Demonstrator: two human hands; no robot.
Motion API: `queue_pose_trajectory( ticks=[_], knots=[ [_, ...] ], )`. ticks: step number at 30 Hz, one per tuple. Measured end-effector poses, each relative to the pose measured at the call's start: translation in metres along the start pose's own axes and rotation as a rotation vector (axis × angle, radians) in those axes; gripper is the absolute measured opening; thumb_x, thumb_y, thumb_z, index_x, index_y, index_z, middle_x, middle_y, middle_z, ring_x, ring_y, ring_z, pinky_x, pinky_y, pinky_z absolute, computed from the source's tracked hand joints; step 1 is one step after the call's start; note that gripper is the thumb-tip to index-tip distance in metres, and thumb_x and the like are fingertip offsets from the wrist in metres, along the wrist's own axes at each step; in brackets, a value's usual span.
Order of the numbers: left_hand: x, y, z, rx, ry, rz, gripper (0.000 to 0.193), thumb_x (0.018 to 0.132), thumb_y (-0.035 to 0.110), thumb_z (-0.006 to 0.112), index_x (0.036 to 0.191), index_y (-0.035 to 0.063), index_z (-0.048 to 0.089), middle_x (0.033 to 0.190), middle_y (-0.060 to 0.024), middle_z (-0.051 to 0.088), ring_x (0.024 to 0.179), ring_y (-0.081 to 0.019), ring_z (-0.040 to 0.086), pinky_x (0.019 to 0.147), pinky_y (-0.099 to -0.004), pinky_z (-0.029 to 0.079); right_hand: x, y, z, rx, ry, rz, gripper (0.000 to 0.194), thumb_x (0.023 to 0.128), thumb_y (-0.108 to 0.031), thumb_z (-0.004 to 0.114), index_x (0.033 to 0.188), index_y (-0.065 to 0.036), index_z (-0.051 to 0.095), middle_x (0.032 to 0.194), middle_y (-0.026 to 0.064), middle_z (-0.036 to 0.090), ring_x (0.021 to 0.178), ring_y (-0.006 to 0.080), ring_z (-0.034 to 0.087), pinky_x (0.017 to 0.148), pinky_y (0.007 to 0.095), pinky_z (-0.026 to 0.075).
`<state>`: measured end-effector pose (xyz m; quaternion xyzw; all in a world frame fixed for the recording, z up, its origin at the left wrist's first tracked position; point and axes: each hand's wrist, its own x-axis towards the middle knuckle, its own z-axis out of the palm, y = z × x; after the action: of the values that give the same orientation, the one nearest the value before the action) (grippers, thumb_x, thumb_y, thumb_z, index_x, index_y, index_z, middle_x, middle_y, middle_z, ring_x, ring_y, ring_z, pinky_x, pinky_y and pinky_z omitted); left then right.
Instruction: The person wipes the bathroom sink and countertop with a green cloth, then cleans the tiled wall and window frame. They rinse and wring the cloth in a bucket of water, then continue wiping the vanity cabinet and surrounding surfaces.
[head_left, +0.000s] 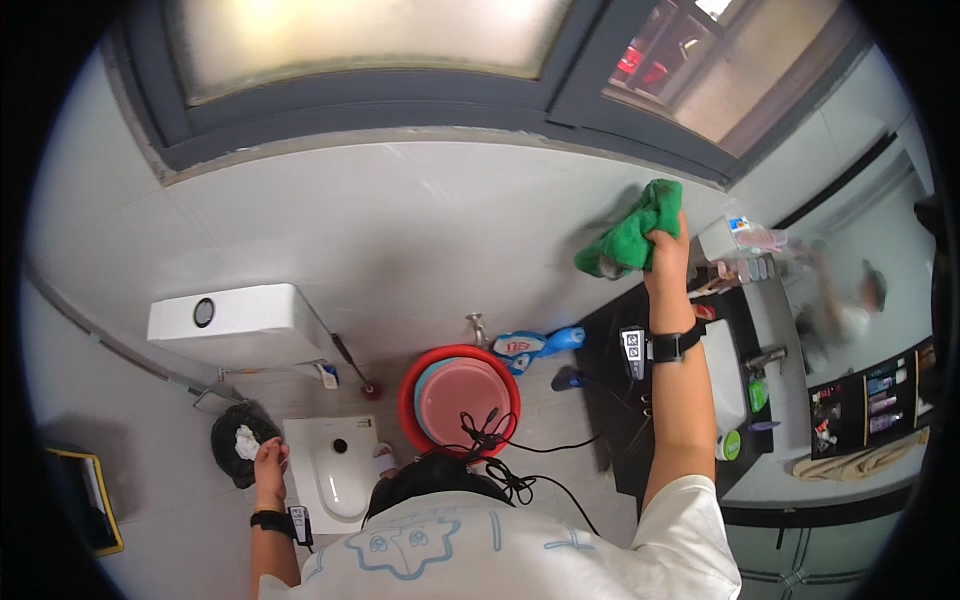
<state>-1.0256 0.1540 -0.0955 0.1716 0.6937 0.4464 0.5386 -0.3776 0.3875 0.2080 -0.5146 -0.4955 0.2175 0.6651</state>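
My right hand (667, 246) grips a bunched green cloth (626, 234) against or just in front of the light tiled wall (450, 225), below the window frame. The cloth has a greyish patch at its lower edge. On the left, my left hand (271, 459) hangs low with fingers loosely curled and nothing seen in it. From above, it overlaps the side of a black-lined waste bin (223, 450) holding white tissue (246, 442). A white squat toilet (337, 476) lies just to its right. Each wrist wears a strapped device.
A white cistern (225, 322) juts from the wall beside a toilet brush (352, 367). Stacked basins (461, 397) stand under a tap (476, 328), near blue packets (521, 346). Dark cables (517, 480) hang before me. At right are a black counter (622, 420), basin (726, 375) and mirror (862, 247).
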Motion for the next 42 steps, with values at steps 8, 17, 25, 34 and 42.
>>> queue_pose_trajectory(
  ticks=[8,17,25,34,42],
  knots=[
    [0.003,0.0,0.064,0.151,-0.166,0.03,0.024,0.093,0.032,0.053,0.11,0.0164,0.06,0.088,0.0074,0.061,0.083,-0.0045,0.055,0.076,-0.026,0.038,-0.05,0.038,-0.117,0.712,-0.051,0.597,0.043,0.068,-0.001,0.048,0.11,0.003,0.053,0.101,0.0157,0.061,0.089,0.0313,0.062,0.08,0.0422,0.054],
    [-0.031,-0.013,0.127,0.278,-0.229,0.137,0.027,0.094,0.021,0.053,0.112,0.0015,0.058,0.095,-0.0006,0.061,0.089,-0.0099,0.057,0.083,-0.0244,0.043,-0.087,0.059,-0.157,0.354,-0.297,0.673,0.055,0.069,0.005,0.048,0.124,0.001,0.047,0.109,0.0122,0.059,0.097,0.0246,0.06,0.085,0.0344,0.05],
    [-0.082,-0.049,0.124,0.271,-0.172,0.107,0.024,0.092,0.015,0.053,0.111,-0.0001,0.059,0.098,-0.0045,0.062,0.093,-0.0127,0.058,0.088,-0.0255,0.042,-0.193,0.177,-0.132,-0.245,-0.693,0.888,0.052,0.076,0.013,0.041,0.124,-0.002,0.052,0.109,0.0092,0.06,0.101,0.0205,0.058,0.088,0.0302,0.045],
    [-0.09,-0.108,0.092,0.37,-0.125,0.05,0.023,0.087,0.012,0.06,0.107,0.0005,0.06,0.095,-0.0035,0.063,0.091,-0.0115,0.057,0.085,-0.0247,0.043,-0.28,0.24,-0.08,-0.622,-0.723,0.816,0.07,0.08,-0.02,0.068,0.138,0.001,0.033,0.132,0.0277,0.043,0.121,0.0316,0.046,0.096,0.0368,0.04],
    [-0.075,-0.17,0.065,0.414,-0.078,0.144,0.023,0.078,0.012,0.072,0.065,0.0035,0.055,0.063,0.0009,0.057,0.06,-0.0069,0.047,0.06,-0.0233,0.041,-0.306,0.223,-0.042,-0.797,-0.931,0.69,0.037,0.085,-0.02,0.061,0.114,0.003,0.056,0.107,0.0164,0.063,0.099,0.0244,0.061,0.087,0.0327,0.046]
  ],
)
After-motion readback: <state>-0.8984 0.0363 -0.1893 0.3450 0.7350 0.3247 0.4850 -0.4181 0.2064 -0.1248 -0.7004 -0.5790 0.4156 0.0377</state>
